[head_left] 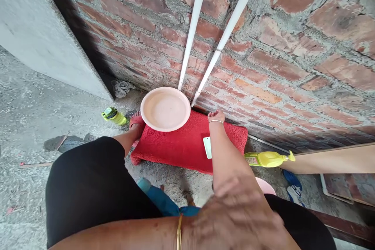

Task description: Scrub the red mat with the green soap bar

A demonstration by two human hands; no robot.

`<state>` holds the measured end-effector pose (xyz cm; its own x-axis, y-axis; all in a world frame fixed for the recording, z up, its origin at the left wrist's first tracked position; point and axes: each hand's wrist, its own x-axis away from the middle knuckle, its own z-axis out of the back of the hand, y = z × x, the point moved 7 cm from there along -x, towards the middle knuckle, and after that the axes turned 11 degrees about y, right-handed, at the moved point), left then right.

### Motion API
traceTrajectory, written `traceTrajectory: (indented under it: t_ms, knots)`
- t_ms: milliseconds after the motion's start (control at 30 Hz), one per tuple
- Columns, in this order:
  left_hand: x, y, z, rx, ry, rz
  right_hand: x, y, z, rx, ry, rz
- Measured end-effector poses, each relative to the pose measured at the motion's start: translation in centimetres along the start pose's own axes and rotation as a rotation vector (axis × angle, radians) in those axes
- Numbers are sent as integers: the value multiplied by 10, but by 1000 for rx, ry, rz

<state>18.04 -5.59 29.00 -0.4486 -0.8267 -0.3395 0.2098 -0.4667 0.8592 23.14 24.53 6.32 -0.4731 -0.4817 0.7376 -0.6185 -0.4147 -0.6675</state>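
Observation:
My left hand, with a gold bangle at its wrist, lies across my right forearm; motion blurs its fingers. My right hand is stretched out near the brick wall, fingers curled in and nothing visible in them. A thin bracelet circles that wrist. Below it spreads a red cloth-covered surface. Partly hidden by the forearm, a pale green flat rectangular object rests on the cloth. At the cloth's far left side stands a round pale pink basin, holding what may be water.
A brick wall with two white pipes rises ahead. Left of my foot lies a green bottle. A yellow pump bottle is on the right, near another pink rim. A concrete slab stands at left.

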Motion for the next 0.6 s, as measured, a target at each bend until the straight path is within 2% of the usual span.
traceTrajectory:
  t_ms: [67, 200, 300, 367, 467, 533, 600]
  knots:
    - [-2, -4, 2, -21, -33, -91, 3, 6, -14, 13, -5, -17]
    - [-20, -13, 24, -118, -27, -206, 7, 12, -38, 19, -20, -25]
    - [-39, -45, 46, -173, 26, -152, 5, 14, -45, 4, -20, -18]
    - [-51, -92, 65, -228, 89, 14, 4, 17, -49, 0, -31, -22]
    - [-53, -189, 105, -448, 164, 411, 2, 23, -57, 8, -61, -43]
    - [-34, -250, 144, -615, 280, 764, 2, 27, -64, 12, -86, -50]
    - [-5, -291, 177, -710, 361, 1062, 1, 31, -70, 8, -125, -63]
